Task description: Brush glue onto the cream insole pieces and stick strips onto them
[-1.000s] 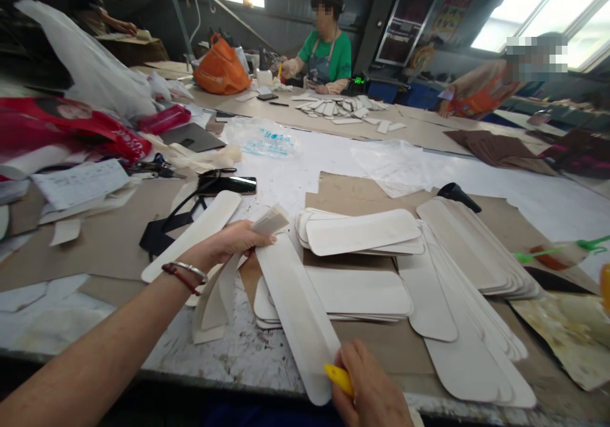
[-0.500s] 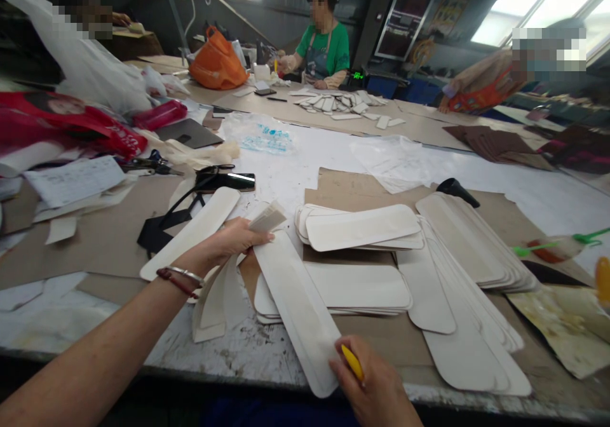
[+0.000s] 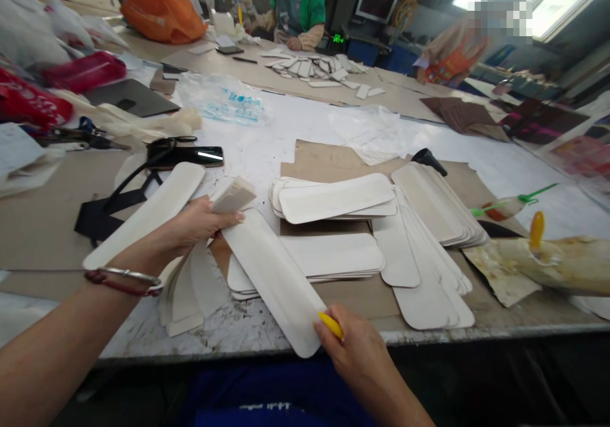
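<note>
My left hand [image 3: 195, 223] is closed on a small stack of white pieces [image 3: 233, 195], its thumb pressing the far end of a long white strip [image 3: 274, 277] that lies slanted across the table edge. My right hand [image 3: 355, 344] grips a yellow tool [image 3: 330, 325] at the strip's near end. Under the strip lie stacks of rounded white pieces [image 3: 333, 258]; another stack [image 3: 333, 199] sits just behind them. Curved white pieces [image 3: 188, 293] hang below my left wrist, which wears bracelets.
Fanned white strips [image 3: 429, 236] lie to the right on brown cardboard [image 3: 333, 160]. A phone [image 3: 185, 155], black straps, scissors [image 3: 81, 133] and a glue-stained sheet with a yellow brush [image 3: 536, 230] are nearby. Other people work at the far side of the table.
The view has tilted down and shifted; both hands keep their hold. My right hand with the yellow tool sits slightly further along the strip's near end.
</note>
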Available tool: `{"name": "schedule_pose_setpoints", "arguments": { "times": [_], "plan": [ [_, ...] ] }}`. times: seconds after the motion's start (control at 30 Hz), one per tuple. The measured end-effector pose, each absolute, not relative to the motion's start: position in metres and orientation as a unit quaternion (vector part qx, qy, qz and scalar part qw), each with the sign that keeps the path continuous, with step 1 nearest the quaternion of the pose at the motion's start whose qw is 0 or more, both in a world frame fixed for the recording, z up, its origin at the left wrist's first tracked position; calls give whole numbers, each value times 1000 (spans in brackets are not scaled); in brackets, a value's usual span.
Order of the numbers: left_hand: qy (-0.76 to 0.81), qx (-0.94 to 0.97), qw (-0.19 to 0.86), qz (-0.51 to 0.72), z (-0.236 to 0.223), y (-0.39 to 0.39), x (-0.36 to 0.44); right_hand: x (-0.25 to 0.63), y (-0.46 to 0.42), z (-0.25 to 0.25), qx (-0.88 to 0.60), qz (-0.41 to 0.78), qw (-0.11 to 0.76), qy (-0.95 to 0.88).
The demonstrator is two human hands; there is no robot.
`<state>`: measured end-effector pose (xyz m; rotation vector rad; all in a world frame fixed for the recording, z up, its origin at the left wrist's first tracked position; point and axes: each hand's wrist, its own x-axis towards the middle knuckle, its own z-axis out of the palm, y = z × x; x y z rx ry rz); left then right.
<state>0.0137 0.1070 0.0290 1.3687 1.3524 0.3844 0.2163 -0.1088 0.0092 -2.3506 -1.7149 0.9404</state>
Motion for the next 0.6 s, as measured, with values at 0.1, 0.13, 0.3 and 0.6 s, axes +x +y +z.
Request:
{"name": "schedule_pose_setpoints", "arguments": {
  "times": [0.1, 0.13, 0.3, 0.6],
  "plan": [
    [574, 571, 562, 170, 29, 105, 14, 215, -106, 11, -772, 308, 14, -556],
    [575, 567, 564, 173, 28, 105, 14, 215, -105, 11, -772, 308, 6, -557],
    [571, 553, 575, 194, 27, 104, 16, 215, -102, 11, -765, 303, -10, -568],
    [564, 519, 599, 232, 26, 102, 10, 227, -120, 3, -788, 276, 11, -550]
  ]
}}
